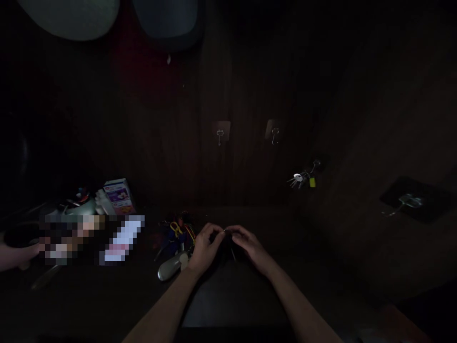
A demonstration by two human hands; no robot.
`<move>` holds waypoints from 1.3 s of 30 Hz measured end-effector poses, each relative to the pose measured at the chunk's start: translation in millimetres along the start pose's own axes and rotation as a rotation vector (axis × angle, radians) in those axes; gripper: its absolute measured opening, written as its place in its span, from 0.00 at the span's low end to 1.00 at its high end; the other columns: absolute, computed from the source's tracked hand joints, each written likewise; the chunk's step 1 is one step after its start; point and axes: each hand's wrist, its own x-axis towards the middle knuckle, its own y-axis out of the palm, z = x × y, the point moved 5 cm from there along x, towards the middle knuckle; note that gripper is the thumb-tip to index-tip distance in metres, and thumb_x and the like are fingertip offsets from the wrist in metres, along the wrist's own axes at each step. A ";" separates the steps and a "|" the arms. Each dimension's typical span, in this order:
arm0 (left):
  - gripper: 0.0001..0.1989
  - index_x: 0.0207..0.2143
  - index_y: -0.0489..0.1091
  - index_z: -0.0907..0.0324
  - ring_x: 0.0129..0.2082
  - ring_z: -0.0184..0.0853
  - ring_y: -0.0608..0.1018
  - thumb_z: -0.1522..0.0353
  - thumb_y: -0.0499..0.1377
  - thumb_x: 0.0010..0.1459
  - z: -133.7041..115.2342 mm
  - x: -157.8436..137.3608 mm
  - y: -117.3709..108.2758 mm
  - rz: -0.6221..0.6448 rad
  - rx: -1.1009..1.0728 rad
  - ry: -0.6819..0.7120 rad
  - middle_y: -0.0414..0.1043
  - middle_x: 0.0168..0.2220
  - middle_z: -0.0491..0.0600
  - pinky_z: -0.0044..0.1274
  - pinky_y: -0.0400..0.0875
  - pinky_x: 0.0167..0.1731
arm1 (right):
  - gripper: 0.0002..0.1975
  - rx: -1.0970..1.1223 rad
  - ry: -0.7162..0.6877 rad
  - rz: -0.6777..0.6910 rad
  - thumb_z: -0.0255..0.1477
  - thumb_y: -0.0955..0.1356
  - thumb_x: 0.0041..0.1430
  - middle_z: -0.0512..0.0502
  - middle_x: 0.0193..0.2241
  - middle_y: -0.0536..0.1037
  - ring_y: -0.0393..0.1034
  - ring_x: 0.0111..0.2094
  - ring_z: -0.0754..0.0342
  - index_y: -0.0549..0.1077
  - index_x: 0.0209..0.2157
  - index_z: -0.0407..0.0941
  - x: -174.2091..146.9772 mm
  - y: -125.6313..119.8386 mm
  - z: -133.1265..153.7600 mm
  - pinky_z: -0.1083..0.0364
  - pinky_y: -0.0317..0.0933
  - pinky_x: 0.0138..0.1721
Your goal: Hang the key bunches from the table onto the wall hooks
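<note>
Left hand (204,248): half-curled, thumb and fingertips drawn together on a small metal ring (226,230). Right hand (252,249): likewise curled, fingertips pinching at the same ring from the opposite side.

Metal ring: between the two hands, at the fingertips, above the dark surface (246,300). A thin piece (233,254) hangs below it, too dim to identify.

Bundle of coloured cords (177,231), yellow, blue and red: just beside the left hand, on its outer side. Silver-grey oblong object (169,268): lying near the left wrist, on its outer side.

Printed carton (120,196), white and purple: farther out from the left hand, toward the wall (246,176). Pale bowl-like container (81,208) with small items inside: farther left of the same hand, beyond a pixelated patch that hides its contents.

Wall hook (220,136): beyond and above the left hand. Second hook (274,136): beyond and above the right hand. Bunch of keys (297,178) with yellow tag (312,182): hanging beyond the right hand, to its right. Larger hook (410,201) on a dark plate: well to the right of the right hand.
</note>
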 end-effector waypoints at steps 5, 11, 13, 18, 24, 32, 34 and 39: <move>0.08 0.31 0.69 0.58 0.33 0.32 0.73 0.66 0.53 0.60 -1.3 -1.6 2.2 0.019 0.010 0.013 0.69 0.32 0.46 0.23 0.67 0.35 | 0.13 0.263 0.123 0.032 0.38 0.70 0.49 0.50 0.33 0.73 0.69 0.36 0.52 0.71 0.35 0.47 -3.2 6.8 -8.0 0.51 0.65 0.38; 0.08 0.32 0.69 0.58 0.36 0.33 0.72 0.67 0.52 0.61 -6.6 -3.8 2.3 0.053 0.014 0.040 0.70 0.33 0.47 0.24 0.66 0.39 | 0.10 0.265 0.126 0.072 0.38 0.68 0.52 0.51 0.28 0.71 0.67 0.32 0.54 0.69 0.31 0.47 -2.8 9.6 -11.2 0.55 0.63 0.34; 0.08 0.32 0.69 0.58 0.36 0.33 0.72 0.68 0.52 0.61 -6.5 -4.4 1.3 0.048 0.014 0.035 0.70 0.33 0.47 0.25 0.67 0.39 | 0.10 0.206 0.112 0.061 0.39 0.68 0.52 0.51 0.27 0.71 0.67 0.31 0.54 0.69 0.31 0.47 -2.3 9.4 -9.6 0.56 0.62 0.33; 0.07 0.32 0.68 0.58 0.37 0.33 0.72 0.68 0.52 0.61 -5.2 -6.0 -0.1 0.048 0.032 0.028 0.69 0.33 0.47 0.25 0.66 0.40 | 0.11 0.199 0.115 0.073 0.40 0.67 0.53 0.49 0.28 0.73 0.70 0.32 0.53 0.68 0.31 0.47 -4.1 11.1 -5.4 0.55 0.62 0.35; 0.05 0.33 0.68 0.58 0.38 0.33 0.72 0.69 0.53 0.60 -4.8 -6.2 1.2 0.064 0.053 0.055 0.69 0.33 0.47 0.25 0.66 0.41 | 0.11 0.277 0.168 0.067 0.40 0.68 0.52 0.52 0.24 0.71 0.65 0.20 0.58 0.70 0.32 0.46 -4.1 9.8 -10.5 0.59 0.56 0.20; 0.06 0.34 0.68 0.58 0.39 0.34 0.71 0.70 0.51 0.61 -8.3 -7.0 -2.4 0.046 0.068 0.079 0.69 0.34 0.48 0.25 0.66 0.41 | 0.14 0.232 0.234 0.068 0.37 0.70 0.49 0.45 0.29 0.77 0.71 0.29 0.54 0.76 0.37 0.44 -1.3 8.6 -17.8 0.57 0.59 0.26; 0.07 0.34 0.68 0.58 0.40 0.34 0.71 0.69 0.51 0.61 -9.2 -7.2 -2.7 0.047 0.075 0.089 0.69 0.35 0.48 0.25 0.66 0.42 | 0.13 0.231 0.248 0.074 0.36 0.71 0.49 0.46 0.30 0.78 0.71 0.29 0.55 0.76 0.36 0.44 -1.8 9.2 -18.2 0.57 0.60 0.27; 0.08 0.35 0.68 0.58 0.40 0.34 0.71 0.69 0.50 0.62 -10.0 -6.4 -2.1 0.051 0.101 0.105 0.70 0.35 0.49 0.26 0.66 0.42 | 0.12 0.239 0.249 0.034 0.36 0.72 0.47 0.47 0.28 0.78 0.71 0.27 0.55 0.75 0.32 0.44 -2.9 6.2 -16.5 0.58 0.61 0.28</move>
